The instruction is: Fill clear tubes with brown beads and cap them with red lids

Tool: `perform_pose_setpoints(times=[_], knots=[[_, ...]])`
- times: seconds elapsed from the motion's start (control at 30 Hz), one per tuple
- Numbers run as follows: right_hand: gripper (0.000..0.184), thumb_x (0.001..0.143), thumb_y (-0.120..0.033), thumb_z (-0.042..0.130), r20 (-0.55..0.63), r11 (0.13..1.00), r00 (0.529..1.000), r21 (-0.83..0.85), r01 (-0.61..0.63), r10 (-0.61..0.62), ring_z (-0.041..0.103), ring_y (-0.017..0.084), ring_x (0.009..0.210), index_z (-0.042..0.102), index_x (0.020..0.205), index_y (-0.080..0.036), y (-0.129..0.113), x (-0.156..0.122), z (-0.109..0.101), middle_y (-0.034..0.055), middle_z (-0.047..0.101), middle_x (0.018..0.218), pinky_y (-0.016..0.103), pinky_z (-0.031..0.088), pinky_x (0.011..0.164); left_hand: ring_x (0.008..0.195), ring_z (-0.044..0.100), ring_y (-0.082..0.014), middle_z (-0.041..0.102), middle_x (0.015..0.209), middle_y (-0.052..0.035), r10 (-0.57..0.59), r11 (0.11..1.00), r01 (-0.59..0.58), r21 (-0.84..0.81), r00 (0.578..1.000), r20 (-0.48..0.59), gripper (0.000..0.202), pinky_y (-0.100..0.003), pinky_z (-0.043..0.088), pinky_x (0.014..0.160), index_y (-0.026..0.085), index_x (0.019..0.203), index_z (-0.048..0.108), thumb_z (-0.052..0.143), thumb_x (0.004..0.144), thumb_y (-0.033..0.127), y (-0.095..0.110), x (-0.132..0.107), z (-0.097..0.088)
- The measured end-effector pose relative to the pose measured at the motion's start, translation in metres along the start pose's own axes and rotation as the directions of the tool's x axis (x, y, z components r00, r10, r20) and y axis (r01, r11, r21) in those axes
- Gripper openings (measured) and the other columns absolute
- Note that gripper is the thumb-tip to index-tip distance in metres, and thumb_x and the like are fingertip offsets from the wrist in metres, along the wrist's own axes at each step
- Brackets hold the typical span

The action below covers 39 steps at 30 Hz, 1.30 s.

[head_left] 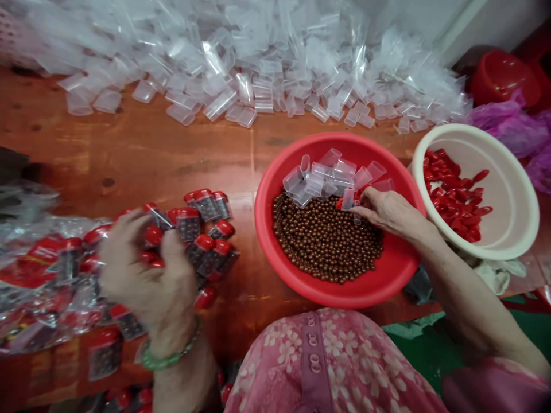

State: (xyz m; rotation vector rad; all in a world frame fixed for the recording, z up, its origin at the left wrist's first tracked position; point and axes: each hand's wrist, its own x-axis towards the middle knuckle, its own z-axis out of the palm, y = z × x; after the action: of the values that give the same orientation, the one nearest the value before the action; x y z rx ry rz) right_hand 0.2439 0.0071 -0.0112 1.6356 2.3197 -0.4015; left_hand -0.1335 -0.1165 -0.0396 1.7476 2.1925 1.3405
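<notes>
My left hand [148,275], blurred and wearing a green bangle [161,358], is over a group of filled clear containers with red caps [188,225]. Its thumb and fingers are apart, and no held thing shows between them. At the upper right of the brown beads [327,241] in a red basin [275,267], my right hand [387,209] pinches a small clear plastic container [348,198]. Something red shows beside those fingertips, partly hidden. Several clear containers [315,184] lie on the beads towards the back of the basin.
A cream bowl [512,229] of red caps [456,198] stands to the right. Along the back of the wooden table [206,155] spreads a big heap of clear containers [258,74]. Plastic bags [26,275] lie at left; purple plastic [508,126] and a red bowl [503,77] are back right.
</notes>
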Motion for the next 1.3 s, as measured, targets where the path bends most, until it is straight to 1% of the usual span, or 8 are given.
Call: perform_pose_setpoints(times=[0.13,0.23,0.47,0.63,0.77,1.07,1.17,1.3], knots=[[0.036,0.092,-0.043,0.067,0.05,0.985,0.999,0.168,-0.023,0.015,0.07,0.025,0.082,0.054,0.111,-0.016,-0.001,0.012,0.011,0.0104,0.073,0.091,0.03,0.046,0.069,0.118,0.068,-0.0246,0.073,0.124,-0.0051,0.183,0.963,-0.165,-0.215,0.981,0.068,0.022,-0.045,0.053,0.107,0.021,0.114,0.069,0.061,0.094,0.018,0.068,-0.001,0.04],[0.044,0.083,-0.04,0.076,0.098,0.957,0.995,0.283,-0.058,0.032,0.07,0.021,0.083,0.054,0.113,-0.017,0.0,0.014,0.019,0.0051,0.073,0.093,0.028,0.047,0.069,0.112,0.072,-0.0209,0.076,0.116,-0.0083,0.317,0.899,-0.243,-0.364,0.935,0.16,0.018,-0.04,0.057,0.103,0.018,0.11,0.068,0.06,0.095,0.017,0.094,0.002,0.063],[0.034,0.08,-0.038,0.077,0.163,0.994,0.985,0.101,0.035,-0.051,0.067,0.025,0.089,0.065,0.102,-0.016,-0.006,0.001,0.015,0.0088,0.069,0.098,0.031,0.045,0.07,0.104,0.071,-0.0243,0.076,0.11,-0.0136,0.408,0.906,-0.32,-0.278,0.839,0.361,0.019,-0.039,0.058,0.094,0.012,0.109,0.066,0.053,0.099,0.022,0.097,0.007,0.084],[0.025,0.092,-0.016,0.055,0.188,0.933,0.966,-0.28,0.224,-0.176,0.068,0.024,0.079,0.065,0.115,-0.013,-0.027,-0.006,0.001,0.0152,0.065,0.11,0.031,0.036,0.055,0.101,0.07,-0.024,0.075,0.108,-0.0136,0.403,0.909,-0.312,-0.276,0.827,0.393,0.021,-0.038,0.056,0.092,0.012,0.105,0.066,0.05,0.1,0.026,0.097,0.006,0.083],[0.031,0.092,-0.002,0.041,0.286,0.871,0.916,-0.326,0.369,-0.281,0.07,0.024,0.078,0.069,0.104,-0.011,-0.05,-0.003,0.003,0.0164,0.067,0.103,0.033,0.038,0.057,0.1,0.069,-0.0234,0.076,0.107,-0.0119,0.387,0.917,-0.298,-0.266,0.827,0.407,0.023,-0.037,0.055,0.09,0.014,0.105,0.067,0.049,0.101,0.028,0.096,0.005,0.083],[0.043,0.075,0.0,0.058,0.313,0.784,0.72,0.213,0.583,-0.62,0.067,0.026,0.109,0.067,0.114,-0.013,-0.061,0.008,0.02,0.0127,0.064,0.13,0.036,0.053,0.092,0.098,0.068,-0.024,0.075,0.102,-0.0125,0.357,0.93,-0.265,-0.256,0.819,0.449,0.029,-0.036,0.053,0.089,0.013,0.096,0.068,0.043,0.102,0.028,0.099,0.007,0.083],[0.042,0.074,0.001,0.06,0.189,0.699,0.703,0.44,0.563,-0.685,0.063,0.024,0.115,0.068,0.112,-0.017,-0.061,0.011,0.018,0.0077,0.067,0.12,0.037,0.05,0.101,0.098,0.068,-0.0225,0.075,0.101,-0.0112,0.344,0.933,-0.251,-0.257,0.827,0.444,0.031,-0.036,0.053,0.089,0.014,0.096,0.068,0.041,0.103,0.027,0.098,0.007,0.083],[0.032,0.08,-0.019,0.075,0.059,0.597,0.731,0.622,0.506,-0.68,0.063,0.016,0.084,0.068,0.111,-0.017,-0.059,0.01,0.007,0.0027,0.067,0.099,0.03,0.053,0.079,0.098,0.069,-0.0216,0.076,0.103,-0.0105,0.336,0.929,-0.219,-0.299,0.837,0.431,0.032,-0.036,0.053,0.09,0.014,0.099,0.069,0.04,0.103,0.025,0.098,0.009,0.08]])
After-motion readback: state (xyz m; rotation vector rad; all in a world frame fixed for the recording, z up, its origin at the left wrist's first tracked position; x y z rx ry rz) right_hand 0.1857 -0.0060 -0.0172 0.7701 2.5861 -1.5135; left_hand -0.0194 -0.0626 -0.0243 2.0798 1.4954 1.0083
